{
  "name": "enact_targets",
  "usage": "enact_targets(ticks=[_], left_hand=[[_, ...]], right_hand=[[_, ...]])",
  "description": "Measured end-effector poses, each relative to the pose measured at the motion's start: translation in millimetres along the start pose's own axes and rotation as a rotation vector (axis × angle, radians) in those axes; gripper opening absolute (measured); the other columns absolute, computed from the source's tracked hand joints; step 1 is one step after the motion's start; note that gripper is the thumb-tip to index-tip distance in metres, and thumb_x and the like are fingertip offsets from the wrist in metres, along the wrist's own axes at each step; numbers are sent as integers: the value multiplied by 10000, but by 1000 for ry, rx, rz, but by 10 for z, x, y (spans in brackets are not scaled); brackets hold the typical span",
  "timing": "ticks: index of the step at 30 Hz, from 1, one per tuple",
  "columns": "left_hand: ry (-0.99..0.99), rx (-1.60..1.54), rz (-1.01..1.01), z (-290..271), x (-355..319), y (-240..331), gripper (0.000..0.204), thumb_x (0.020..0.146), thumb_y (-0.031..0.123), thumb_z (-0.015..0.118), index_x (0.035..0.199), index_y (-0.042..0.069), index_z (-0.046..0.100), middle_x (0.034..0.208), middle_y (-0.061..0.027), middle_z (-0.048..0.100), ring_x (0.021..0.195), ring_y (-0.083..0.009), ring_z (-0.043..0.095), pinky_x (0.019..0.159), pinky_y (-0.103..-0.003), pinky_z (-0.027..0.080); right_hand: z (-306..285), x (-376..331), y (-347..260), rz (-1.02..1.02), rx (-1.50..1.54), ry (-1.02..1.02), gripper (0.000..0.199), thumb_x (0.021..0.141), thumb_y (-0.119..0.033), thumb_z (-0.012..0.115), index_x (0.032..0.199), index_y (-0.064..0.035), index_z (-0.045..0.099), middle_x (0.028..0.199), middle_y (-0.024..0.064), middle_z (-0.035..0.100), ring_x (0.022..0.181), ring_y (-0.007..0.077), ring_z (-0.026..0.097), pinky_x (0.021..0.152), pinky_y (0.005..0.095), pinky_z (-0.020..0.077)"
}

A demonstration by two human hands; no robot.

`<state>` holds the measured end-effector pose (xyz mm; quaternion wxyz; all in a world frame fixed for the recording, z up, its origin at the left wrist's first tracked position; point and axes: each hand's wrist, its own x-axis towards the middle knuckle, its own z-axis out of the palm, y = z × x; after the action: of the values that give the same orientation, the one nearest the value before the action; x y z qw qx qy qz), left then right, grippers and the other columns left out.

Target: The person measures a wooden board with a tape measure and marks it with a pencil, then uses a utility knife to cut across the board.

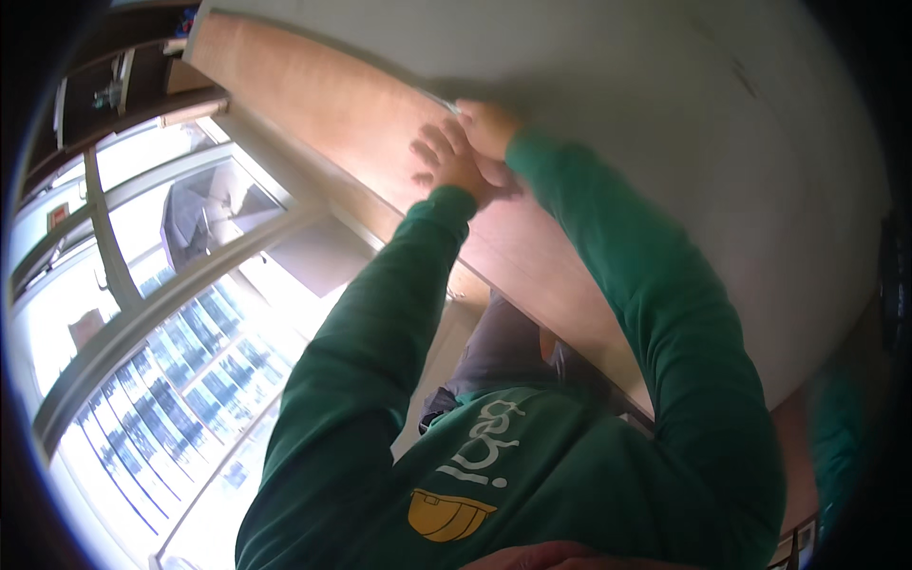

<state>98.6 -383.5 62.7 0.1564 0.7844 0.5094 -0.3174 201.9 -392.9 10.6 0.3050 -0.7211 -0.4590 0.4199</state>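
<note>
Fingers of both hands [467, 152] press flat, smooth wooden panel [332, 104].

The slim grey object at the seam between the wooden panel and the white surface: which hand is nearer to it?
Right. The right hand touches the slim grey object at the seam, fingertips against it. The left hand lies flat on the wooden panel, just below.

Both sleeves [380, 313] behind the hands are deep green. The board [313, 104] under the left hand [454, 161] is warm orange-brown wood; the wall [665, 123] above the right hand [486, 125] is plain grey-white.
</note>
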Motion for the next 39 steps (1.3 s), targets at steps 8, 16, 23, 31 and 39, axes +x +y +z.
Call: enact_targets(ticks=[8, 16, 23, 31, 39], left_hand=[[16, 49, 25, 26, -73, -14, 1634, 437, 709, 874, 1539, 31, -123, 1584, -321, -110, 1439, -572, -75, 1011, -780, 257], [66, 33, 21, 188, -30, -107, 1603, 479, 712, 861, 1537, 17, -122, 1586, -309, -136, 1440, -559, -96, 1058, -739, 242], [45, 30, 20, 109, -19, -44, 1599, 493, 698, 865, 1534, 22, -142, 1586, -307, -137, 1440, -556, -107, 1051, -754, 227], [21, 37, 19, 78, -77, -47, 1614, 474, 709, 864, 1535, 22, -138, 1586, -307, -141, 1440, -557, -107, 1043, -761, 228], [92, 74, 9, 148, -126, 29, 1598, 467, 732, 851, 1542, 16, -90, 1578, -339, -66, 1431, -593, -28, 1015, -752, 298]], right_hand=[[-76, -484, 134, 52, 48, -86, 271, 973, -203, 469, 1135, -32, 603, 1128, 220, 651, 1046, 370, 629, 882, 447, 492], [-578, -2921, 1158, -144, -112, 112, 341, 975, -165, 529, 1289, -36, 556, 1010, 270, 658, 926, 432, 643, 786, 465, 514], [-1199, -4008, 1145, 402, 22, -123, 352, 1004, -236, 505, 1269, -10, 557, 933, 214, 650, 782, 341, 629, 735, 407, 503], [-528, -1645, 562, 81, 143, 26, 328, 1001, -252, 492, 1264, -68, 562, 1012, 229, 657, 887, 387, 636, 787, 435, 497], [-253, -715, 577, -104, 121, -64, 185, 960, -186, 470, 1022, -77, 606, 951, 221, 661, 879, 391, 639, 755, 443, 491]])
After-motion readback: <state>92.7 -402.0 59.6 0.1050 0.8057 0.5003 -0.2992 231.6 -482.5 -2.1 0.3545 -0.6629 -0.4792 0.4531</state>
